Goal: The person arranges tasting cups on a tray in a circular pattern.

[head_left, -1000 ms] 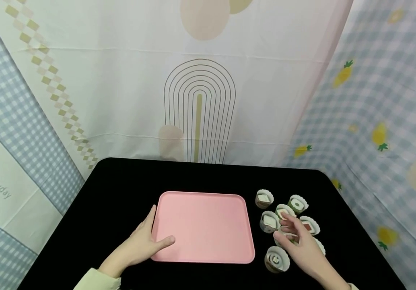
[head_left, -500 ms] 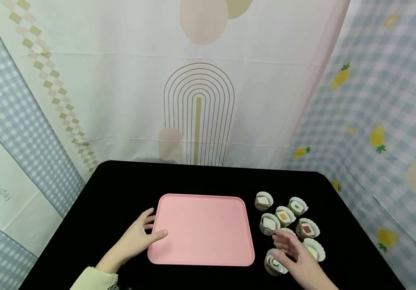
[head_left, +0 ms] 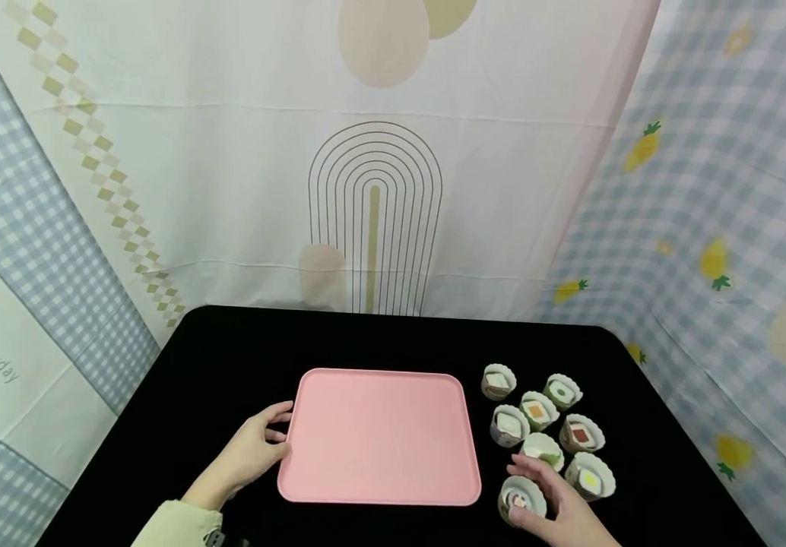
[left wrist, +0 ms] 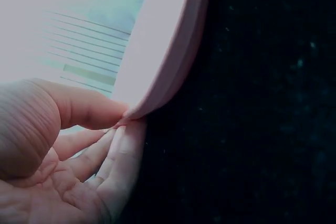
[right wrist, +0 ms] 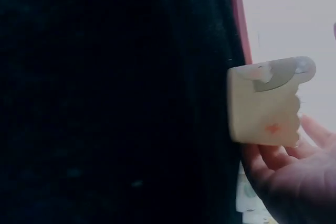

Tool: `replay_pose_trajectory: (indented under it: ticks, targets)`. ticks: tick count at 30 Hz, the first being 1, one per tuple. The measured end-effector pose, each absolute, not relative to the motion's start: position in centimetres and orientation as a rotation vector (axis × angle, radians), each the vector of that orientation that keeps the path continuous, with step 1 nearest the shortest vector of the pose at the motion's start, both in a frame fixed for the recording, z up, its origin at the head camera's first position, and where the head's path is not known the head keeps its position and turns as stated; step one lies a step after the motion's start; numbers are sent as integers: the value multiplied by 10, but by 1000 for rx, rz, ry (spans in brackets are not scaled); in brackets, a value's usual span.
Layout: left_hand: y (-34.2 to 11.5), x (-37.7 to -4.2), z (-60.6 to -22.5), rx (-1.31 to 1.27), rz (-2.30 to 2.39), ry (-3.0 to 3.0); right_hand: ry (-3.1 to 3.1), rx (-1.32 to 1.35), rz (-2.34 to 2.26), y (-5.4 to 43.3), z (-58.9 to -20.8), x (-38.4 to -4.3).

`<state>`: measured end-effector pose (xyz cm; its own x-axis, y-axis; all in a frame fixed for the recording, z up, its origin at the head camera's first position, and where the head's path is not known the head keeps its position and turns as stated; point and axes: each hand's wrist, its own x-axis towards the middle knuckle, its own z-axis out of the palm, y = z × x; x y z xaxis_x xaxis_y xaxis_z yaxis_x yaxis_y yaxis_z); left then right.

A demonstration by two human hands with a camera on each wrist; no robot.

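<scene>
The pink rectangular tray [head_left: 379,437] lies flat in the middle of the black table. At its left edge my left hand [head_left: 249,453] pinches the rim; in the left wrist view the thumb [left wrist: 97,109] meets the rim with the fingers on its outer side. My right hand [head_left: 562,503] reaches around the nearest paper baking cup [head_left: 524,494], which has a scalloped rim and a pale cake inside. Its fingers are on the far side of the cup and the thumb overlaps the near rim. In the right wrist view the cup [right wrist: 268,111] stands beside the fingers [right wrist: 275,158].
Several similar cups with pale cakes stand close behind, including one with an orange square [head_left: 535,411], one with a red square [head_left: 581,434] and one with a yellow top [head_left: 591,479]. A white printed curtain [head_left: 229,190] hangs behind the black table [head_left: 249,349].
My right hand has come down and nearer, from over the middle cups to the nearest one. My left thumb has drawn back from over the tray to its left rim.
</scene>
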<state>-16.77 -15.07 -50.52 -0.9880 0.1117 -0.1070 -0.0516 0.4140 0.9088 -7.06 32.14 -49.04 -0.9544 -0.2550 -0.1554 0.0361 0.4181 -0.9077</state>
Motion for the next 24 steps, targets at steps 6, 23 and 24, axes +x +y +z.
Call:
replay_pose_trajectory:
  ticks: [6, 23, 24]
  targets:
    - [-153, -170, -509, 48, 1598, 2473, 2393, -260, -1442, 335, -510, -74]
    - [-162, -178, -512, 143, 1622, 2280, 2435, -478, -1444, 340, -524, -81]
    - [-163, -179, -511, 157, 1632, 2267, 2443, -479, -1447, 339, -524, -81]
